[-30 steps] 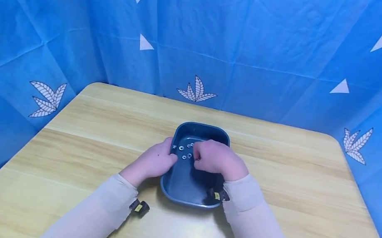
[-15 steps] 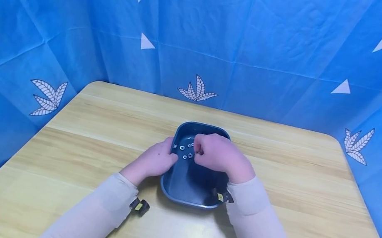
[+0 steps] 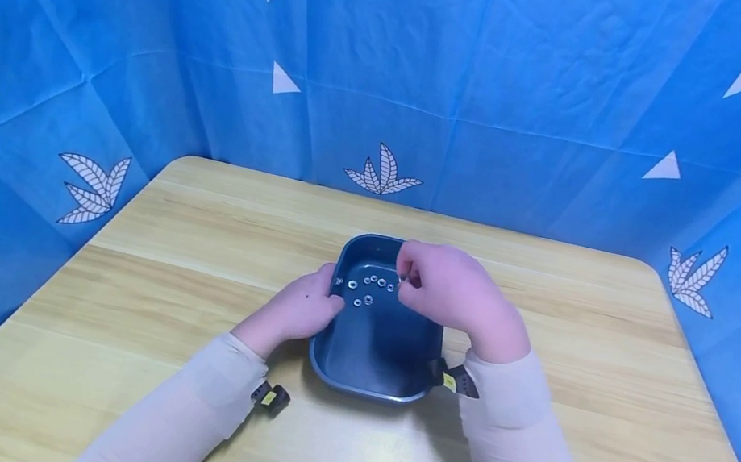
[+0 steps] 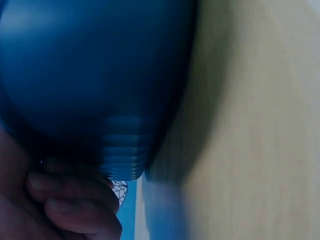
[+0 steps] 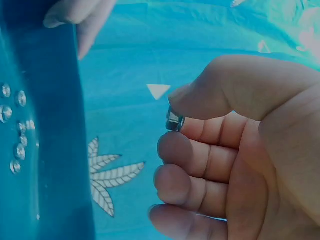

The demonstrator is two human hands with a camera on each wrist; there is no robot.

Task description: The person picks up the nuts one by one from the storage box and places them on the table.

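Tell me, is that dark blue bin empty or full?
Neither: the blue bin holds several small metal nuts toward its far end, but its near half shows bare floor. The right hand pinches another nut.

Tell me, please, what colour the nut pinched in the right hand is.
Silvery metallic; the nut shows best in the right wrist view.

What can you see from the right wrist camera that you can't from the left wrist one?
Only the right wrist view shows the right hand, the small nut it pinches, and the loose nuts in the tray.

Only the left wrist view shows the table and the ridges on the tray's outside.

Both show part of the tray, fingers of the left hand and the leaf-printed curtain.
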